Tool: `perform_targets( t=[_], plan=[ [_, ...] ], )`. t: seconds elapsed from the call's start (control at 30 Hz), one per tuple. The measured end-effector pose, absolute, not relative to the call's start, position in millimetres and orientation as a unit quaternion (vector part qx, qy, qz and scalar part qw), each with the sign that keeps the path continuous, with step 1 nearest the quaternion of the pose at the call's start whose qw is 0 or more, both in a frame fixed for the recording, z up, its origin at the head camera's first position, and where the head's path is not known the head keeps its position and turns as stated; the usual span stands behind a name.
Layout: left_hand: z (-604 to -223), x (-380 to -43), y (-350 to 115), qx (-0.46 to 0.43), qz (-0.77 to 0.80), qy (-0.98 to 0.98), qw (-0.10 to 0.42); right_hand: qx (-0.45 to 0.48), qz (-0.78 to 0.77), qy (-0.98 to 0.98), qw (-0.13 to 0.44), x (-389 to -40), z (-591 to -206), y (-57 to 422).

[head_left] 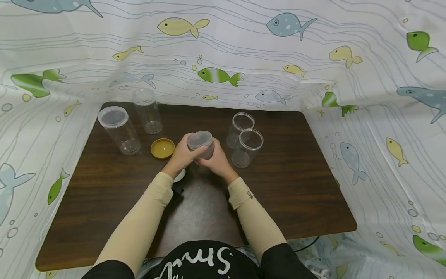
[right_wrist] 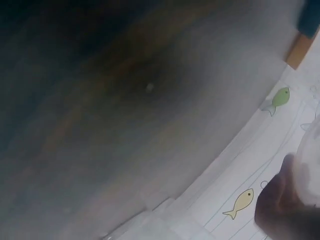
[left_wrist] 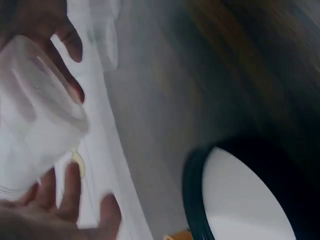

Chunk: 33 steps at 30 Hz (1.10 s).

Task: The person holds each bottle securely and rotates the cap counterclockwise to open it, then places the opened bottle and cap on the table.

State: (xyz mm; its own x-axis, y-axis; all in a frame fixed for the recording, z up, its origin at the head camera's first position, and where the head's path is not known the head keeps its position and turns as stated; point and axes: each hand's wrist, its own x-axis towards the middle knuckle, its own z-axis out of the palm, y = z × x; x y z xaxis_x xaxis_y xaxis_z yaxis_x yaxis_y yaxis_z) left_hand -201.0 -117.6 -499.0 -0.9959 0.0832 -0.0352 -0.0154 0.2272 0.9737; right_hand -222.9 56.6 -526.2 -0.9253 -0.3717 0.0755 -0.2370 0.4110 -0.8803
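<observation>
In the head view both hands hold a clear plastic jar (head_left: 200, 140) with a translucent lid over the middle of the table. My left hand (head_left: 182, 155) grips its left side, thumb across the front. The right hand (head_left: 216, 158) holds it from the right. In the left wrist view the jar (left_wrist: 37, 120) looks blurred and pale, with fingers above and below it. The right wrist view catches only part of the right hand (right_wrist: 282, 205) beside the jar's edge.
Two lidded clear jars (head_left: 122, 133) (head_left: 148, 114) stand at the left. Two jars without lids (head_left: 234, 135) (head_left: 245, 153) stand at the right. A yellow lid (head_left: 162, 149) lies left of the hands; a dark-rimmed white round lid (left_wrist: 245, 200) is near the left wrist. Fish-patterned cloth (head_left: 223, 50) surrounds the table.
</observation>
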Motion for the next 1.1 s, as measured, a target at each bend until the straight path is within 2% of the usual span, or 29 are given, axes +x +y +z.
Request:
perform_targets(
  t=[0.13,0.23,0.37,0.53,0.63,0.73,0.9,1.1],
  plan=[
    [-496,-201,-113,0.0,0.623,0.781,0.047,-0.167,-0.443,0.881,0.021,-221,-524,56],
    [-494,-199,-117,-0.001,0.632,0.772,0.063,-0.17,-0.437,0.883,0.017,-220,-522,55],
    [-495,-200,-128,0.034,0.671,0.735,0.093,-0.177,-0.516,0.834,0.078,-221,-519,59],
    [-498,-202,-149,0.154,0.736,0.646,0.136,-0.24,-0.619,0.718,0.209,-219,-510,66],
    [-500,-203,-157,0.217,0.756,0.597,0.159,-0.285,-0.631,0.663,0.286,-217,-504,71],
    [-498,-202,-163,0.253,0.76,0.572,0.176,-0.306,-0.621,0.64,0.333,-215,-501,71],
    [-495,-203,-161,0.301,0.746,0.562,0.194,-0.315,-0.623,0.618,0.362,-213,-498,70],
    [-491,-202,-156,0.288,0.75,0.569,0.174,-0.315,-0.636,0.615,0.342,-216,-498,69]
  ],
)
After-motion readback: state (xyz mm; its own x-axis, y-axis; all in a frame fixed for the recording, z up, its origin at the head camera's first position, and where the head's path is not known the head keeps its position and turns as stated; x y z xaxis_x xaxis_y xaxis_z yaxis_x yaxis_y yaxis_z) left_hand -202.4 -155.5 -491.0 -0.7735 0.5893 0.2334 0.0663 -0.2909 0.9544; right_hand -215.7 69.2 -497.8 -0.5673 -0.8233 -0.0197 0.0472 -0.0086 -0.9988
